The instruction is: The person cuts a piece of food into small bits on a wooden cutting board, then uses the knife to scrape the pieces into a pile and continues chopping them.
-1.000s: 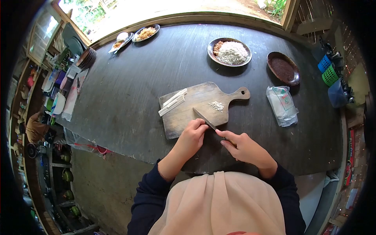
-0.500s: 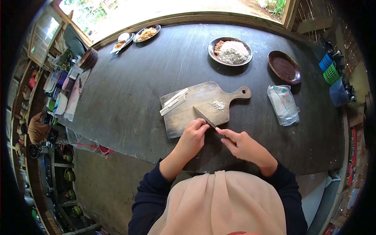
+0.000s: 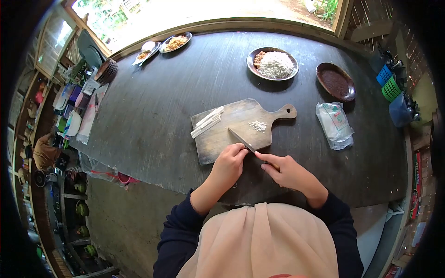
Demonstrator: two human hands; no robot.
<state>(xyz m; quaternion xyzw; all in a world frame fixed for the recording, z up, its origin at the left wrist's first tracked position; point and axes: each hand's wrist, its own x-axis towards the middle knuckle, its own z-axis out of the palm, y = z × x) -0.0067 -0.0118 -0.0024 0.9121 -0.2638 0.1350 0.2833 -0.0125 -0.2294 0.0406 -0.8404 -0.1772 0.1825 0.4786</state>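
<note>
My right hand (image 3: 288, 172) is closed around the handle of a kitchen knife (image 3: 238, 137). Its blade points up and left over the lower part of a wooden cutting board (image 3: 222, 146). The fingers of my left hand (image 3: 228, 163) are pinched together at the blade, close to the handle end. Several pale white sticks (image 3: 207, 121) lie side by side along the board's left edge. Near the board's handle is a small heap of finely cut white pieces (image 3: 257, 126).
A plate (image 3: 250, 69) beyond the board holds a white shredded heap and brown bits. To the right are a brown oval dish (image 3: 335, 81) and a plastic packet (image 3: 334, 126). Two plates of food (image 3: 175, 42) stand by the window; a person (image 3: 46, 152) is at far left.
The view has shifted slightly. Both hands stay at the knife, with the left fingers still at the blade; the sticks and cut pieces lie as before.
</note>
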